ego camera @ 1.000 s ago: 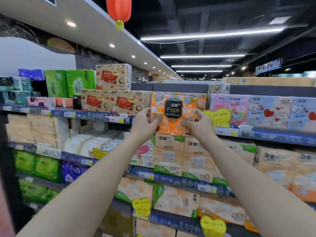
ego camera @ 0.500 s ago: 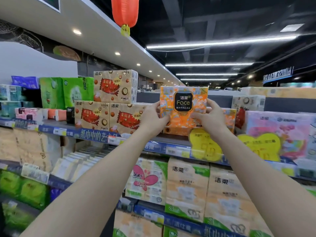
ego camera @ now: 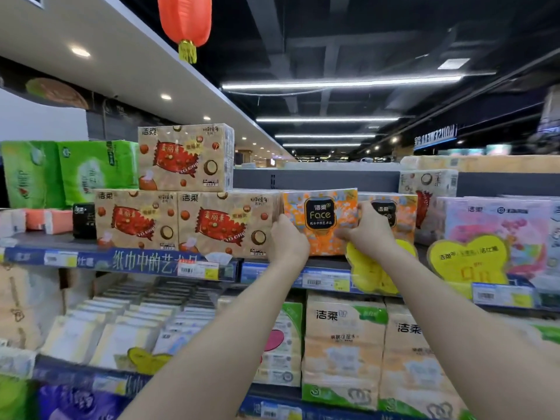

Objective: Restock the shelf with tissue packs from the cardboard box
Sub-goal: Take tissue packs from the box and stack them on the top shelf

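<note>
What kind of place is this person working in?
Most likely a supermarket aisle: tiered shelves stacked with wrapped tissue packs, such as the held orange Face pack, barcoded price labels along the shelf edges, and yellow heart-shaped promo tags.

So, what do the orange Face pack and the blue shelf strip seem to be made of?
Orange Face pack: probably glossy plastic film, since light glints on its front. Blue shelf strip: printed plastic or card, flat and smooth; I cannot tell which.

"洁柔 Face" printed on the orange tissue pack [ego camera: 319, 221], "洁柔" marked on the brown packs [ego camera: 136, 219], "纸巾中的艺" lettered along the blue shelf strip [ego camera: 145, 262]
</note>
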The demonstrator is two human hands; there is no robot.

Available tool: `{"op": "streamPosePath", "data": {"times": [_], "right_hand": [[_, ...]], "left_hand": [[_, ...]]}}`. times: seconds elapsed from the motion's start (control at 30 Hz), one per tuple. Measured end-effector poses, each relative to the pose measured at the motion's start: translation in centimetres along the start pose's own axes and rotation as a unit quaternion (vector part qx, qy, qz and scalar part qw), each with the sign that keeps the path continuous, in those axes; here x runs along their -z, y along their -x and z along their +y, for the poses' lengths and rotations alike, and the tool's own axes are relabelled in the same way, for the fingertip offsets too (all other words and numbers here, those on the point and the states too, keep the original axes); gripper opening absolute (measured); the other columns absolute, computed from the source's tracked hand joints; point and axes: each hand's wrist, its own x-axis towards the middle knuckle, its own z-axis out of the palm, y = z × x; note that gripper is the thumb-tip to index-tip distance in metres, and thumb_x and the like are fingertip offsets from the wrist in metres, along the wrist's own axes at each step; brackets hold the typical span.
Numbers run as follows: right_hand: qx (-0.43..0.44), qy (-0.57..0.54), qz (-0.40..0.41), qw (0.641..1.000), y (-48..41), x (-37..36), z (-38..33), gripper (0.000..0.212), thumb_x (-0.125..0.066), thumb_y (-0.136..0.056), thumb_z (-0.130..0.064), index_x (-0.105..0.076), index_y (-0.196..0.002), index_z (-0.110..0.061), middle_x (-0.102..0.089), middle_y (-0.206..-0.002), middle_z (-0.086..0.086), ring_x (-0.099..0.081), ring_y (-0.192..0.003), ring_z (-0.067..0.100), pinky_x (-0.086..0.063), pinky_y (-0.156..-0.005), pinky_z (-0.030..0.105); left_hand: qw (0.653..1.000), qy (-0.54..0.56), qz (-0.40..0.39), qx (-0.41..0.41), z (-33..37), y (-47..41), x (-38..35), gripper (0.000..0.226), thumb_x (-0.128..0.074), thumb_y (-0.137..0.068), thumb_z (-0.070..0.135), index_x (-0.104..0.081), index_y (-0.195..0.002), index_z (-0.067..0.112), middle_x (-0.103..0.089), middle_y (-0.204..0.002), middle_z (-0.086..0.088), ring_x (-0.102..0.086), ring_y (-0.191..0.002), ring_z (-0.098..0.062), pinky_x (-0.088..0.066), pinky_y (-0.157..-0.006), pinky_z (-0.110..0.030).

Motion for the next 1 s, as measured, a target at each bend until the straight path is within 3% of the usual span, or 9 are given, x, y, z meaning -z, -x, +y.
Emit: {"op": "streamPosePath", "data": {"times": [0.17, 0.27, 0.43, 0.53, 0.67, 0.77, 0.9, 1.0], "right_hand": [[-0.026, 0.002, 0.004, 1.000, -0.3, -1.4, 0.6, 0.071, -0.087, -0.080, -0.030, -0.044, -0.134, -0.015, -0.061, -0.108, 0.002, -0.056, -0.094, 0.023, -0.044, -0.078, 0.033], [-0.025, 0.022, 0.014, 0.999, -0.7, -2.0, 0.6, 0.066, -0.087, -0.079, -0.037, -0.045, -0.127, -0.018, -0.067, -0.123, 0.008, -0.065, -0.106, 0.031, -0.054, -0.085, 0.042], [-0.014, 0.070, 0.016, 0.997, -0.9, -2.4, 0.2, 0.061, -0.083, -0.083, -0.042, -0.041, -0.119, -0.017, -0.065, -0.113, 0.006, -0.063, -0.100, 0.032, -0.047, -0.075, 0.037], [-0.014, 0.110, 0.013, 0.994, -1.3, -2.5, -0.2, 0.066, -0.080, -0.085, -0.044, -0.040, -0.126, -0.010, -0.063, -0.107, 0.008, -0.057, -0.088, 0.030, -0.047, -0.071, 0.038], [-0.011, 0.138, 0.007, 0.990, -1.8, -2.3, -0.4, 0.071, -0.084, -0.081, -0.045, -0.041, -0.126, -0.010, -0.065, -0.114, 0.011, -0.065, -0.102, 0.035, -0.050, -0.071, 0.040], [-0.009, 0.131, 0.005, 0.991, -1.9, -2.1, -0.4, 0.075, -0.087, -0.076, -0.048, -0.043, -0.125, -0.012, -0.066, -0.119, 0.011, -0.065, -0.106, 0.035, -0.057, -0.080, 0.045], [-0.010, 0.128, 0.001, 0.992, -2.0, -2.0, -0.4, 0.079, -0.089, -0.073, -0.048, -0.043, -0.127, -0.013, -0.066, -0.118, 0.010, -0.065, -0.107, 0.035, -0.057, -0.085, 0.048], [-0.012, 0.149, -0.008, 0.989, -2.2, -1.9, -0.6, 0.077, -0.084, -0.078, -0.051, -0.041, -0.128, -0.010, -0.064, -0.108, 0.008, -0.065, -0.096, 0.031, -0.059, -0.083, 0.050]], "left_hand": [[0.986, -0.160, 0.033, -0.030, -0.3, -0.6, -0.8, 0.035, -0.054, -0.102, 0.009, -0.050, -0.136, 0.009, -0.064, -0.125, -0.009, -0.067, -0.105, -0.028, -0.045, -0.064, -0.035], [0.975, -0.215, 0.040, -0.044, -0.2, -0.5, -1.1, 0.044, -0.049, -0.102, 0.004, -0.041, -0.145, 0.003, -0.060, -0.132, -0.013, -0.068, -0.106, -0.030, -0.043, -0.063, -0.034], [0.980, -0.182, 0.053, -0.057, -0.2, -0.4, -1.4, 0.029, -0.047, -0.103, 0.006, -0.037, -0.130, 0.009, -0.065, -0.116, -0.016, -0.069, -0.096, -0.034, -0.043, -0.060, -0.039], [0.977, -0.194, 0.034, -0.076, -0.5, -0.7, -1.6, 0.035, -0.053, -0.103, 0.013, -0.040, -0.136, 0.010, -0.062, -0.120, -0.014, -0.069, -0.096, -0.032, -0.043, -0.062, -0.036], [0.970, -0.224, 0.037, -0.080, -0.9, -0.6, -2.2, 0.037, -0.055, -0.103, 0.019, -0.047, -0.138, 0.014, -0.053, -0.128, -0.012, -0.068, -0.091, -0.025, -0.042, -0.062, -0.033], [0.965, -0.247, 0.051, -0.075, -1.0, -0.4, -2.6, 0.032, -0.057, -0.101, 0.019, -0.051, -0.132, 0.014, -0.047, -0.128, -0.013, -0.066, -0.085, -0.023, -0.042, -0.059, -0.032], [0.958, -0.272, 0.057, -0.072, -0.6, -0.3, -2.7, 0.039, -0.059, -0.101, 0.020, -0.049, -0.136, 0.009, -0.048, -0.129, -0.015, -0.066, -0.096, -0.027, -0.044, -0.063, -0.033], [0.959, -0.272, 0.045, -0.068, -0.3, -0.3, -2.8, 0.046, -0.058, -0.101, 0.022, -0.045, -0.142, 0.006, -0.057, -0.127, -0.013, -0.069, -0.099, -0.028, -0.045, -0.063, -0.034]]}}
